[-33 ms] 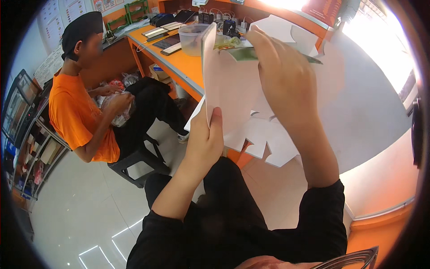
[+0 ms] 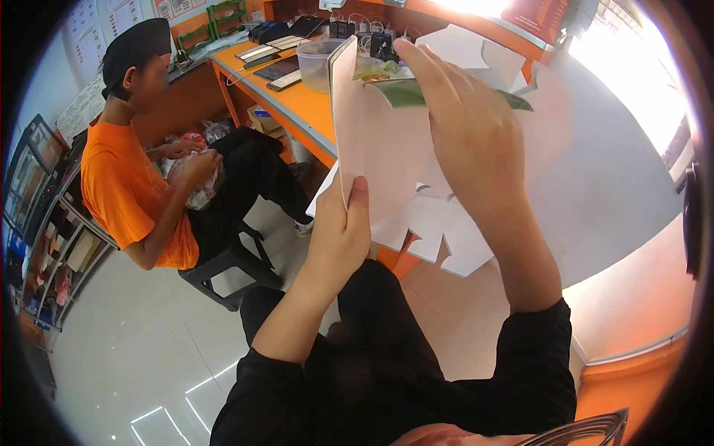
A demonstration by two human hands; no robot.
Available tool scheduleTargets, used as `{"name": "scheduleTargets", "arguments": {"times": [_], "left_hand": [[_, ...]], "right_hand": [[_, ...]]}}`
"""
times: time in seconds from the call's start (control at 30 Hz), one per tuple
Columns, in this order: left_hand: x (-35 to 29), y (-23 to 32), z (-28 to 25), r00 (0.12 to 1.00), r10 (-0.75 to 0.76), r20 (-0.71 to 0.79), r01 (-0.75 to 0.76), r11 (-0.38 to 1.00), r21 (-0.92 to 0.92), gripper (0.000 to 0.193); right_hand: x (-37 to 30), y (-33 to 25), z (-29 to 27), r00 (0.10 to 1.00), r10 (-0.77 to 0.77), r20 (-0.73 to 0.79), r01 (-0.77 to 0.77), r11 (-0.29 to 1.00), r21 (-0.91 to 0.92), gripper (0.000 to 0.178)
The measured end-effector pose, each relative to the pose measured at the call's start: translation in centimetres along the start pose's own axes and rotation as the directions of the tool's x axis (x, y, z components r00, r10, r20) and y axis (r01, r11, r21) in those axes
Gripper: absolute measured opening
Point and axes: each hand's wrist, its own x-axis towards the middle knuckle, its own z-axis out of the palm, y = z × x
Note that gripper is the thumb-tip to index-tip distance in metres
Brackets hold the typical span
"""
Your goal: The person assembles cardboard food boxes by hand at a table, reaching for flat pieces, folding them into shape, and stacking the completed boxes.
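In my left hand (image 2: 343, 234) is a white card sheet (image 2: 383, 163), upright and folded at its left, with the thumb lying along its near face. My right hand (image 2: 476, 126) arches over the far part of this card, fingers bent forward, thumb and fingertips partly hidden. A curved green flap (image 2: 401, 93), seemingly the card's other side, passes behind the right hand and shows on both sides of it. Beneath and beyond lie more white die-cut sheets (image 2: 454, 230) with notched edges.
At left a person (image 2: 137, 178) in an orange shirt sits on a black stool (image 2: 230, 267), handling a clear plastic bag (image 2: 204, 189). On the orange table (image 2: 320, 111) are a clear tub (image 2: 316, 63), tablet-like devices (image 2: 282, 70) and chargers (image 2: 361, 30).
My right hand's fingers have shifted slightly up and left. The card's upper left edge has tilted a little left, and more of the green flap shows. My left hand stays put.
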Motion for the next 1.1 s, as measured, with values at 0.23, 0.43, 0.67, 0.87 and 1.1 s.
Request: {"name": "scheduleTargets", "arguments": {"times": [0.23,0.43,0.67,0.87,1.1], "left_hand": [[-0.3,0.0,0.0,0.997,-0.078,0.012,0.077,0.995,0.058,0.028],[-0.7,-0.1,-0.9,0.995,0.093,-0.026,-0.091,0.992,0.089,0.025],[-2.0,1.4,-1.2,1.0,0.029,-0.004,-0.028,0.999,0.04,0.03],[-2.5,1.7,-2.0,0.977,0.203,-0.07,-0.195,0.974,0.112,0.029],[-2.9,0.7,-4.1,0.971,-0.014,-0.24,-0.015,0.993,-0.116,0.03]], "right_hand": [[-3.7,-2.9,1.4,0.983,0.175,0.061,-0.178,0.983,0.045,0.072],[-3.5,-4.2,1.0,0.983,0.169,0.064,-0.175,0.98,0.09,0.077],[-3.4,-3.8,-1.1,0.991,0.068,0.118,-0.082,0.99,0.115,0.083],[-3.8,-5.4,-0.9,0.975,0.177,0.135,-0.213,0.917,0.337,0.075],[-0.1,3.7,-3.6,0.928,-0.18,-0.326,0.182,0.983,-0.025,0.064]]}}
